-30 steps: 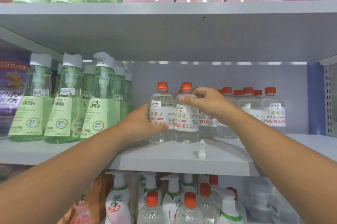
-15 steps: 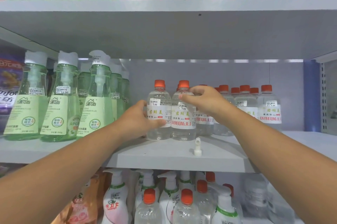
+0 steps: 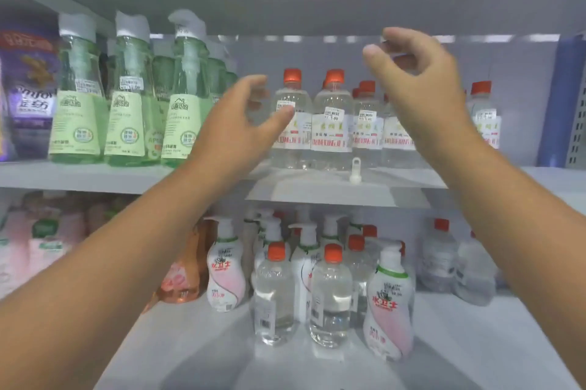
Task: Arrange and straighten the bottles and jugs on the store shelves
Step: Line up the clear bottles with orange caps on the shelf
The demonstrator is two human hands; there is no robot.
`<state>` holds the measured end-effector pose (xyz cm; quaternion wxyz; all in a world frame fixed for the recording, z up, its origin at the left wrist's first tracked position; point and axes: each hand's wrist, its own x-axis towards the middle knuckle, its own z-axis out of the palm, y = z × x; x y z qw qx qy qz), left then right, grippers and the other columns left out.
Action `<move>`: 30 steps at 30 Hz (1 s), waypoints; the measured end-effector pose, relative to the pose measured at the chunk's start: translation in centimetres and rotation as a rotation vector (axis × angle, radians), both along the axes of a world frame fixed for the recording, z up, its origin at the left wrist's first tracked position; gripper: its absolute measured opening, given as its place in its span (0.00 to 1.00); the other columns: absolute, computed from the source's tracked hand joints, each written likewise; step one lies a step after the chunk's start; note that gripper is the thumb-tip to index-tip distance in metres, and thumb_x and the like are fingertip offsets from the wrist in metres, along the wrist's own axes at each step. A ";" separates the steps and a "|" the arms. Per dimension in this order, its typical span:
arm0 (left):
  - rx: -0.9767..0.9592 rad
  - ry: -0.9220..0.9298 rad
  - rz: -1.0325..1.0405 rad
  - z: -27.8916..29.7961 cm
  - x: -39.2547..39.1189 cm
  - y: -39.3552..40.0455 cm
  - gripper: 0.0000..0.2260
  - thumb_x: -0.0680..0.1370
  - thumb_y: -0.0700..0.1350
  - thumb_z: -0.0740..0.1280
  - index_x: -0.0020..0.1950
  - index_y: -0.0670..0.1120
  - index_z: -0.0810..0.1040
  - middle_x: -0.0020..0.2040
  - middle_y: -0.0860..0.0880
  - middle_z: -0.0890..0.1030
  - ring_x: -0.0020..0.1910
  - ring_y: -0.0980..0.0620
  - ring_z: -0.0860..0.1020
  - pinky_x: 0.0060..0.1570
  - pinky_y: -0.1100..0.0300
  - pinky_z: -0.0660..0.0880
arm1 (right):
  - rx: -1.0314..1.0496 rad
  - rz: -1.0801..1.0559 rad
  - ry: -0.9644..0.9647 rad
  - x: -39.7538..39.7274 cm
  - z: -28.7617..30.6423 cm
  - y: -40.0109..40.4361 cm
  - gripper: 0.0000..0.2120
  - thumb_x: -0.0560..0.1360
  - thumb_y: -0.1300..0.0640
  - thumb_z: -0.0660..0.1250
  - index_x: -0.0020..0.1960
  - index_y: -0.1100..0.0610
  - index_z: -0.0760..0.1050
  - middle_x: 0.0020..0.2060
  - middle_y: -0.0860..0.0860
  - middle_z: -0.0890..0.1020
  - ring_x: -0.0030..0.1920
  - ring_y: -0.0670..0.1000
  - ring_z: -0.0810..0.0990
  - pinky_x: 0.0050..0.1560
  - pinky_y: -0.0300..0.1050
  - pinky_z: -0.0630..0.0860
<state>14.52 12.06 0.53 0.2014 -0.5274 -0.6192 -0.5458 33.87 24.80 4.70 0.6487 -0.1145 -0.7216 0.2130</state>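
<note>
Head view, hands: the left hand (image 3: 241, 126) and the right hand (image 3: 415, 79) are both raised in front of the middle shelf (image 3: 95, 175), fingers loosely spread and holding nothing
Head view, left hand: it sits just before the leftmost clear bottle (image 3: 290, 118), thumb over the bottle's label; whether it touches cannot be told
Head view, right hand: higher up, above and in front of the row, thumb and fingers parted in a relaxed curl, clear of the caps
Head view, task bottles: clear bottles with orange caps (image 3: 331, 118) stand upright in a row on the middle shelf, white labels with red print and price stickers facing out, more of them behind the right forearm
Head view, left of the row: green pump bottles (image 3: 130, 110) with white tops stand upright, close together, near the clear bottles
Head view, shelf edge: a small white plastic clip (image 3: 355, 171) stands on the shelf just in front of the clear row
Head view, lower shelf: two clear orange-capped bottles (image 3: 329, 294) stand at the front between pink-and-white pump bottles (image 3: 388, 304), with further bottles behind
Head view, far left: a purple packet (image 3: 28, 88) stands beside the green bottles; the frame is blurred there
</note>
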 end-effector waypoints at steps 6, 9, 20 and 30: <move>0.239 -0.188 -0.392 -14.0 4.1 -5.5 0.13 0.77 0.54 0.72 0.61 0.63 0.78 0.60 0.55 0.84 0.61 0.54 0.83 0.56 0.67 0.79 | -0.015 0.174 -0.034 3.8 -16.7 -7.8 0.11 0.77 0.47 0.70 0.59 0.41 0.81 0.56 0.42 0.82 0.57 0.46 0.83 0.53 0.33 0.78; 0.031 -0.389 -0.241 -19.6 2.7 -3.3 0.19 0.72 0.63 0.75 0.61 0.67 0.76 0.63 0.63 0.80 0.63 0.63 0.79 0.59 0.65 0.79 | -0.325 0.111 -0.190 1.3 -23.5 -5.7 0.12 0.77 0.50 0.73 0.58 0.39 0.78 0.59 0.37 0.78 0.59 0.42 0.80 0.60 0.42 0.78; -0.241 -0.504 -0.087 -29.6 -0.7 3.4 0.21 0.66 0.53 0.82 0.54 0.60 0.77 0.49 0.62 0.84 0.47 0.65 0.83 0.42 0.73 0.75 | -0.451 -0.287 -0.433 -5.7 -30.8 -2.0 0.46 0.73 0.47 0.77 0.81 0.52 0.54 0.74 0.53 0.64 0.72 0.54 0.69 0.68 0.48 0.74; -0.275 -0.577 -0.014 -29.5 0.2 1.4 0.25 0.60 0.68 0.77 0.53 0.69 0.73 0.48 0.67 0.83 0.46 0.74 0.78 0.41 0.69 0.71 | -0.452 -0.266 -0.409 -4.8 -32.2 -1.3 0.38 0.71 0.46 0.78 0.75 0.52 0.65 0.68 0.49 0.72 0.67 0.50 0.72 0.62 0.41 0.73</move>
